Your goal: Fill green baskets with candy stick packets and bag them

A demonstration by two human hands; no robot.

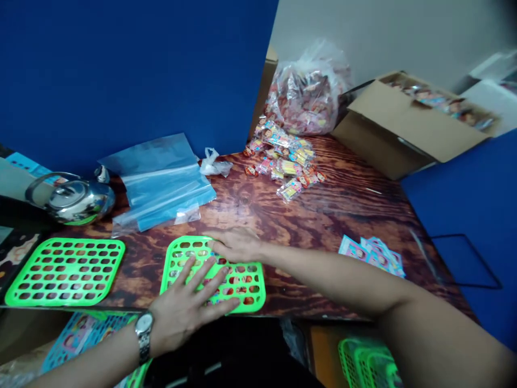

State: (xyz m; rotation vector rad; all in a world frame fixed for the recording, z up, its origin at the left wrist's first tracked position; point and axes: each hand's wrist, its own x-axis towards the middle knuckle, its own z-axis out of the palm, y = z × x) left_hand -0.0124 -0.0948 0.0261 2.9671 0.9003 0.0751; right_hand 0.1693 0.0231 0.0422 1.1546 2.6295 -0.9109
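Note:
A bright green slotted plastic lid [253,280] lies in front of me near the table's front edge, with colourful pieces showing through its slots. My left hand [181,310] rests flat on top of it, fingers spread, a metal watch [144,328] on the wrist. At the lid's far edge, my right hand [238,245] is curled over the rim, thumb on the near side; its other fingers are partly hidden. A second green slotted lid [72,269] lies apart on the left, dark wood visible through it.
Small wrapped packets [288,156] are heaped at the back beside a full clear bag [311,97]. Printed cards [374,256] lie at right, below an open carton [416,124]. Clear plastic sheets [161,180] and a metal kettle [78,199] stand at left. Green baskets [365,364] sit below the table.

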